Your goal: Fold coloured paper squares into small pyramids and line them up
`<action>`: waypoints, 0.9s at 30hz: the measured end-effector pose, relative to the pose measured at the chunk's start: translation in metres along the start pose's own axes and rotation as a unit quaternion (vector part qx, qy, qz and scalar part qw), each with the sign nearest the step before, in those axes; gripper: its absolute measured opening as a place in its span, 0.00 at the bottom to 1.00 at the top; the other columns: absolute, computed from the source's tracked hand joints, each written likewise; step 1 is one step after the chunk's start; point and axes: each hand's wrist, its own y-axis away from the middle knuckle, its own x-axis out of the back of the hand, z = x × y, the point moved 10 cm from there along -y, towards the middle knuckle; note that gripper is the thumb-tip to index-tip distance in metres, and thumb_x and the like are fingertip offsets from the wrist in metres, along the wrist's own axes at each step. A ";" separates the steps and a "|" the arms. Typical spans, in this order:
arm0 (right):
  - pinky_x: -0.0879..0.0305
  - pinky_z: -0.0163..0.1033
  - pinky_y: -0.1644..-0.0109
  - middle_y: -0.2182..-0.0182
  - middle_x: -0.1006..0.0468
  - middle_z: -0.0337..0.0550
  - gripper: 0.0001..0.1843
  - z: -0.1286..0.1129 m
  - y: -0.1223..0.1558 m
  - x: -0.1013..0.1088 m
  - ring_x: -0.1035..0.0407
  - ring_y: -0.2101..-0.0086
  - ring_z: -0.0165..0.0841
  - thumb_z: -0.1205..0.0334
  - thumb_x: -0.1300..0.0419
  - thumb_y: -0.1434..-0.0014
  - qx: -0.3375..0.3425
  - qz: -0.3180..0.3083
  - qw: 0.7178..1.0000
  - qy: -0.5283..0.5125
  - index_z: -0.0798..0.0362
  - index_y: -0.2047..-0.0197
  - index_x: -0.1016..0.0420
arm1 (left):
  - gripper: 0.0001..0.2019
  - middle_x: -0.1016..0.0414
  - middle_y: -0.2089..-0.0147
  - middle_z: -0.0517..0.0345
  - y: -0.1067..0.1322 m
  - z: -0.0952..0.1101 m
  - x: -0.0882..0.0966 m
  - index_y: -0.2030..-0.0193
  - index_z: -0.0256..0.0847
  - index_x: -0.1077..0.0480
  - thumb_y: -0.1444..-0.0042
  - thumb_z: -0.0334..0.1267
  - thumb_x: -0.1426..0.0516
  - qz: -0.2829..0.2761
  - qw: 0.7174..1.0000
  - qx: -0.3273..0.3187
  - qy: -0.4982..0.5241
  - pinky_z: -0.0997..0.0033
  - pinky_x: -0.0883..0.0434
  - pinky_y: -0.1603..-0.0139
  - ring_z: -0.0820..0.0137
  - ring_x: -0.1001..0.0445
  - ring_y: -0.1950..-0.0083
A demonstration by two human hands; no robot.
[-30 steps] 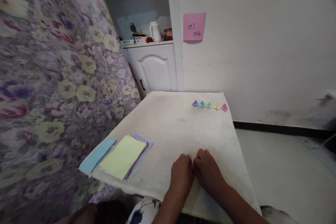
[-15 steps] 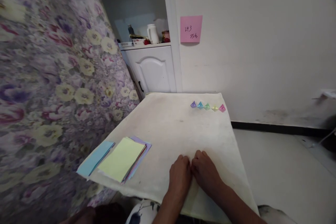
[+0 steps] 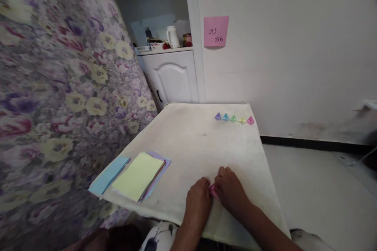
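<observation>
A small piece of pink folded paper (image 3: 213,191) shows between my two hands, low over the near part of the table. My left hand (image 3: 199,198) is closed on its left side, fingers curled down. On the other side my right hand (image 3: 229,188) pinches it, knuckles up. Most of the paper is hidden behind the fingers, so its full shape cannot be made out. Toward the far right corner stands a row of small folded paper pieces (image 3: 233,119) in purple, blue, green, yellow and pink.
A stack of coloured paper sheets (image 3: 138,176), yellow on top, lies at the table's left, beside a pile of blue paper (image 3: 109,174). The cream-covered table (image 3: 188,133) meets a wall bearing a pink note (image 3: 216,31). A floral curtain (image 3: 67,98) hangs along the left.
My hands have moved slightly apart, the left one a little to the left. Pink paper now shows between them, where it was hidden before.
</observation>
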 end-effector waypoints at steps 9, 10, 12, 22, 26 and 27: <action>0.45 0.38 0.59 0.66 0.31 0.44 0.04 0.008 0.005 0.008 0.38 0.63 0.35 0.69 0.44 0.48 -0.005 0.028 0.998 -0.060 0.54 0.72 0.29 | 0.12 0.24 0.61 0.51 0.004 0.003 0.003 0.56 0.40 0.35 0.44 0.31 0.55 -0.019 0.998 -0.004 0.060 0.73 0.38 0.65 0.66 0.27 0.61; 0.44 0.37 0.59 0.66 0.31 0.43 0.03 0.014 0.007 0.011 0.38 0.63 0.34 0.69 0.44 0.49 -0.009 0.037 0.995 -0.091 0.54 0.70 0.29 | 0.13 0.24 0.62 0.51 0.006 0.003 0.002 0.55 0.40 0.35 0.45 0.31 0.55 -0.020 0.998 -0.006 0.066 0.73 0.38 0.65 0.66 0.27 0.61; 0.42 0.35 0.60 0.65 0.30 0.42 0.07 0.027 0.009 0.016 0.36 0.64 0.32 0.69 0.46 0.49 -0.031 0.047 0.988 -0.144 0.53 0.65 0.30 | 0.13 0.24 0.62 0.51 0.008 0.002 0.001 0.55 0.40 0.36 0.45 0.30 0.55 -0.023 0.997 -0.007 0.073 0.73 0.38 0.65 0.66 0.27 0.62; 0.41 0.30 0.76 0.82 0.26 0.36 0.09 0.042 0.025 -0.022 0.31 0.82 0.28 0.70 0.56 0.46 -0.146 -0.104 0.925 -0.336 0.52 0.65 0.37 | 0.16 0.26 0.61 0.52 -0.005 0.005 0.011 0.52 0.38 0.36 0.42 0.31 0.60 0.046 0.982 -0.034 0.179 0.71 0.34 0.61 0.70 0.28 0.64; 0.42 0.30 0.76 0.82 0.26 0.36 0.08 0.059 0.025 -0.012 0.33 0.84 0.27 0.66 0.56 0.44 -0.166 -0.073 0.941 -0.287 0.52 0.70 0.37 | 0.17 0.29 0.55 0.49 -0.007 -0.002 0.019 0.51 0.37 0.37 0.43 0.29 0.59 0.094 0.975 -0.028 0.201 0.69 0.33 0.56 0.70 0.28 0.61; 0.41 0.31 0.74 0.80 0.25 0.37 0.07 0.063 0.022 -0.002 0.32 0.82 0.27 0.68 0.54 0.45 -0.158 -0.036 0.954 -0.253 0.52 0.70 0.36 | 0.17 0.29 0.55 0.49 -0.006 -0.003 0.018 0.52 0.37 0.36 0.43 0.29 0.59 0.089 0.977 -0.024 0.194 0.68 0.33 0.56 0.69 0.28 0.59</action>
